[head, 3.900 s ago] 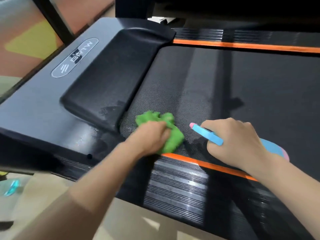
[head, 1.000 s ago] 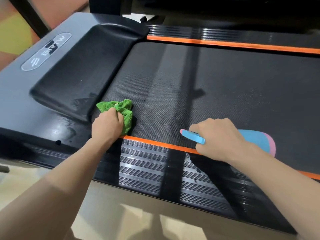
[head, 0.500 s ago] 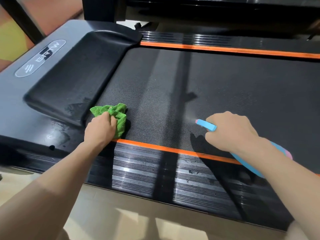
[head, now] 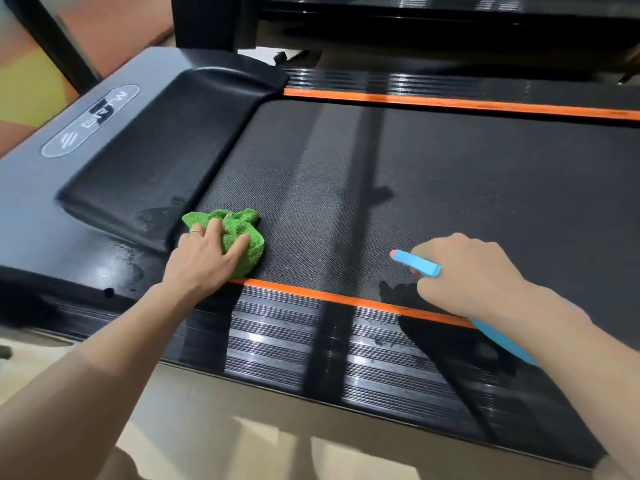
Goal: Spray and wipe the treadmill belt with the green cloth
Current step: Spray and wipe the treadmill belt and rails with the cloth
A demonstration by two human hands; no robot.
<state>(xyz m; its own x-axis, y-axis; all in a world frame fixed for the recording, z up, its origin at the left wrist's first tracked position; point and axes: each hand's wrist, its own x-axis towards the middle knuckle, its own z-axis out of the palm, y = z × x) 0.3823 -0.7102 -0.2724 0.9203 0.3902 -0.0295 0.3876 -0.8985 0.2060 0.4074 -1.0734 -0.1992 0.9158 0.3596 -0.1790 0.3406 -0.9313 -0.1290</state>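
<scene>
The black textured treadmill belt (head: 450, 188) fills the middle of the view. A crumpled green cloth (head: 242, 233) lies on the belt's near left corner, next to the motor cover. My left hand (head: 204, 258) presses down on it with fingers spread over the top. My right hand (head: 464, 271) grips a blue spray bottle (head: 415, 263) low over the belt's near edge, its pink-tipped nozzle pointing left toward the cloth. The hand and forearm hide most of the bottle's body.
The black motor cover (head: 156, 161) and grey housing with a logo (head: 90, 119) sit at the left, with wet smears near the cloth. Orange stripes (head: 329, 297) border the belt, beside a ribbed side rail (head: 294, 348). Beige floor (head: 242, 438) lies below.
My left hand's fingers have spread wider over the cloth, which stays at the belt's near left corner. My right hand and the bottle hold about the same spot near the front edge.
</scene>
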